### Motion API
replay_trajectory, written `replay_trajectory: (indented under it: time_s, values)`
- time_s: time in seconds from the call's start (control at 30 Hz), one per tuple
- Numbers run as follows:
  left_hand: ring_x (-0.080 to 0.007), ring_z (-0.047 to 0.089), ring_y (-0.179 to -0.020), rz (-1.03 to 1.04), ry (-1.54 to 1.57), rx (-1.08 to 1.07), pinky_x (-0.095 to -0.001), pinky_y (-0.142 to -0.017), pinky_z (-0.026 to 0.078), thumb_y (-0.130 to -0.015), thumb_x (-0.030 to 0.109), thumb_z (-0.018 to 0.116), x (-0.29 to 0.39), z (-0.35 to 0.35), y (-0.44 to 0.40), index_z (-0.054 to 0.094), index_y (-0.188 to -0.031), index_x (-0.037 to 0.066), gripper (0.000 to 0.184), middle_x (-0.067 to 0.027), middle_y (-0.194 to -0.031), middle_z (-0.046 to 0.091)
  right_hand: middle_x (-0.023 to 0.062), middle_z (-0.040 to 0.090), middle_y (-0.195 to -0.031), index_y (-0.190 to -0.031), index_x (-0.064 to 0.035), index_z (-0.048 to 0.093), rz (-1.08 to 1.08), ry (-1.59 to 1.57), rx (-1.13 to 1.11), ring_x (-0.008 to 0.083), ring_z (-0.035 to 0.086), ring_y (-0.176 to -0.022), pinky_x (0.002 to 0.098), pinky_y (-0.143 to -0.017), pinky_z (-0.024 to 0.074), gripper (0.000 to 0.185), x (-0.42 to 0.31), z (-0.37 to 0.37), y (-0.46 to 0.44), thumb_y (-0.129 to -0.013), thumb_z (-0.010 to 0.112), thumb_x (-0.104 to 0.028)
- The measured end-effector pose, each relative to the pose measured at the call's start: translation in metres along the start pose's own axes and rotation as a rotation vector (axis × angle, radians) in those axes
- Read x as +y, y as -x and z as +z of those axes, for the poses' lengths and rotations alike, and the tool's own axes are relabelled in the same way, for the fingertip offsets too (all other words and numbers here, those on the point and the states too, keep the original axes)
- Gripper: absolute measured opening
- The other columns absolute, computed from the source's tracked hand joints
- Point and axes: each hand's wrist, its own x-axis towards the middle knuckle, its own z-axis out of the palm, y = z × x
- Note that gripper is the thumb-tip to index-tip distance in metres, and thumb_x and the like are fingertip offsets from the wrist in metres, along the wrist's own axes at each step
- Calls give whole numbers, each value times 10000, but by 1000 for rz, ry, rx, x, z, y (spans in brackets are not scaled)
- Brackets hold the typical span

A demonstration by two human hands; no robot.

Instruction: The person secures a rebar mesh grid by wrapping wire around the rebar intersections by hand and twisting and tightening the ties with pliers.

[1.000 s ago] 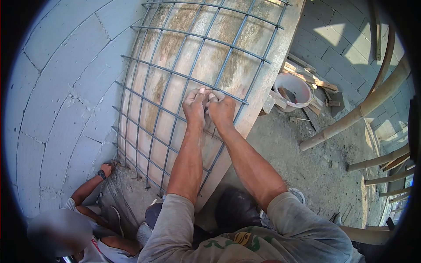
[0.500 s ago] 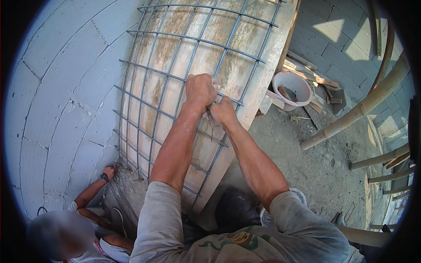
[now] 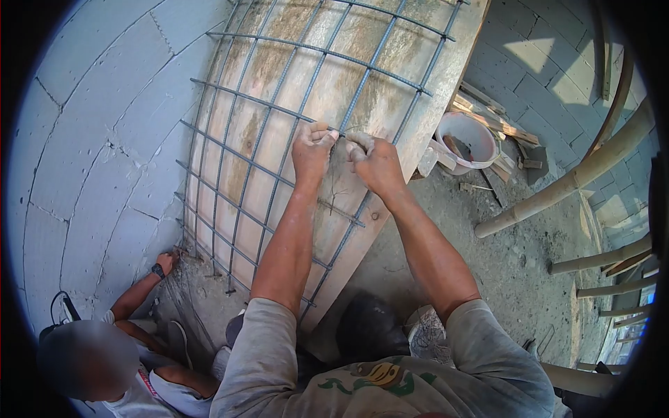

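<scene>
A grid of steel bars lies over a sloping wooden board. My left hand is closed at a bar crossing, its thumb and fingers pinched together on something too small to name. Just right of it, my right hand is also closed, fingers curled by the same crossing; what it pinches is unclear. Below my hands, thin wires hang at the grid.
A co-worker crouches at lower left, one hand by the board's foot. A block wall rises on the left. At right are a bucket, wood scraps and bamboo poles.
My hands have drawn slightly apart at the crossing. My left hand has rolled so its thumb and fingertips show, and my right hand has shifted right and up.
</scene>
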Motion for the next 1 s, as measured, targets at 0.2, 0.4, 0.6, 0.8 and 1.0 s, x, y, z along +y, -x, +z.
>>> replay_trajectory:
  time_s: [0.2, 0.4, 0.6, 0.8, 1.0]
  values:
    - [-113, 582, -757, -15, 74, 40, -235, -674, 466, -793, 98, 711, -11, 6, -3, 574, -1028, -17, 296, -75, -881, 646, 204, 626, -948, -842, 18, 674, -318, 569, 165, 360, 619, -890, 419, -808, 503, 150, -10, -15, -23, -753, 604, -78]
    - [-129, 603, -830, -199, 171, -128, -237, -705, 454, -833, 218, 694, -15, -3, 1, 585, -1040, 15, 310, -77, -948, 644, 228, 650, -888, -806, 25, 676, -307, 672, -85, 369, 644, -847, 421, -754, 522, 189, 1, -11, -56, -703, 646, -130]
    - [-143, 627, -866, -398, 267, -385, -273, -740, 458, -861, 320, 662, 0, -17, 6, 607, -1033, 49, 326, -47, -955, 655, 220, 668, -839, -816, -7, 697, -223, 705, -232, 358, 660, -829, 417, -735, 531, 227, -30, -13, -66, -652, 659, -160]
    - [-132, 635, -759, -420, 109, -475, -254, -662, 481, -831, 226, 693, -6, -16, -12, 619, -977, 54, 238, -55, -911, 663, 216, 668, -824, -797, -42, 710, -203, 717, -226, 366, 656, -831, 413, -730, 532, 223, -23, -4, -76, -640, 655, -190]
    - [-144, 641, -627, -270, -12, -242, -260, -569, 508, -799, 137, 696, -20, 8, -6, 614, -946, 14, 208, -66, -797, 665, 225, 663, -812, -781, -29, 704, -297, 714, -271, 375, 654, -801, 419, -718, 529, 217, -44, 9, -75, -633, 639, -173]
